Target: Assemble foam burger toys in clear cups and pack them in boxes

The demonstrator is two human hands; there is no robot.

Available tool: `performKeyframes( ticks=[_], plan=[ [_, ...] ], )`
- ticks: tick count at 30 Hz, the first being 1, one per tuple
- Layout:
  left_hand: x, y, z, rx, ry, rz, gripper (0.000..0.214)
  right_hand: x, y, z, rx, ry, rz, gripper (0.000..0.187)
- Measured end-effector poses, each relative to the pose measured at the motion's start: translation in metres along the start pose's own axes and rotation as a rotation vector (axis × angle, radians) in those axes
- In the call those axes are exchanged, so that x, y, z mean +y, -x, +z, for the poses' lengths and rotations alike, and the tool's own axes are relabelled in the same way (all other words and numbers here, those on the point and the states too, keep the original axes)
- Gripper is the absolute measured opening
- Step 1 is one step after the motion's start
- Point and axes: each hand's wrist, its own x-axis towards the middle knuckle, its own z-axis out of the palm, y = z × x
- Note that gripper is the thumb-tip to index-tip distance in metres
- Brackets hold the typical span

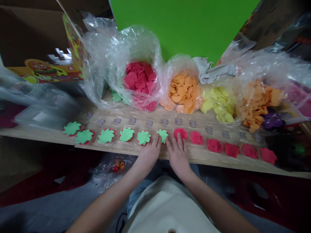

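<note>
A row of clear plastic trays runs along the bench front. In the middle, a green scalloped foam piece lies between my two hands. My left hand has its fingers stretched out, the tips touching the piece's left edge. The fingers of my right hand are spread, one near the piece's right edge and others over a red foam piece. Left of my hands, several trays hold green scalloped pieces over red ones, such as this green piece. To the right, trays hold red pieces alone.
Behind the trays stand open plastic bags of red pieces, orange discs, yellow pieces and wavy orange pieces. A printed burger box is at the far left. A green panel rises behind the bench.
</note>
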Motion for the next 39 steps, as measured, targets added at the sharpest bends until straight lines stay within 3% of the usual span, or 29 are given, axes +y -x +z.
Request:
performKeyframes(
  ticks=[2,4,7,9,11,14,18,22,25,27,30,33,36,39],
  plan=[
    [-0.004,0.007,-0.003,0.023,0.13,0.002,0.056,0.0,0.001,-0.006,0.036,-0.069,0.033,0.049],
    [-0.006,0.015,-0.006,0.136,0.37,-0.017,0.051,-0.001,0.0,-0.015,0.085,-0.223,0.086,0.044],
    [0.001,0.015,-0.011,0.307,0.997,-0.215,0.036,-0.004,-0.004,-0.03,0.041,-0.644,0.121,0.032],
    [0.013,0.003,-0.015,0.231,1.521,-0.384,0.033,-0.005,-0.009,-0.034,-0.006,-0.896,0.151,0.028],
    [0.025,-0.013,-0.018,0.054,1.942,-0.49,0.029,-0.001,-0.015,-0.033,0.031,-1.009,0.244,0.025],
    [0.038,-0.033,-0.021,-0.109,2.198,-0.494,0.022,0.016,-0.021,-0.027,0.061,-1.092,0.41,0.021],
    [0.045,-0.04,-0.015,-0.201,2.074,-0.36,0.05,0.041,-0.02,-0.024,0.005,-1.242,0.483,0.016],
    [0.055,-0.039,-0.013,-0.238,1.971,-0.343,0.066,0.05,-0.019,-0.026,0.032,-1.298,0.517,0.02],
    [0.057,-0.037,-0.02,-0.238,1.89,-0.293,0.066,0.062,-0.022,-0.029,-0.074,-1.422,0.522,0.031],
    [0.052,-0.036,-0.024,-0.233,1.799,-0.288,0.06,0.076,-0.026,-0.029,-0.071,-1.428,0.536,0.031],
    [0.038,-0.036,-0.022,-0.162,1.592,-0.338,0.053,0.094,-0.034,-0.028,0.14,-1.159,0.537,0.028],
    [0.027,-0.038,-0.012,-0.071,1.319,-0.334,0.052,0.094,-0.038,-0.024,0.277,-0.693,0.344,0.017],
    [0.025,-0.041,-0.002,0.051,0.972,-0.162,0.046,0.079,-0.032,-0.013,0.149,-0.31,0.062,0.02],
    [0.031,-0.042,0.003,0.146,0.62,0.065,0.049,0.068,-0.019,-0.003,0.058,-0.147,-0.037,0.025]
  ],
)
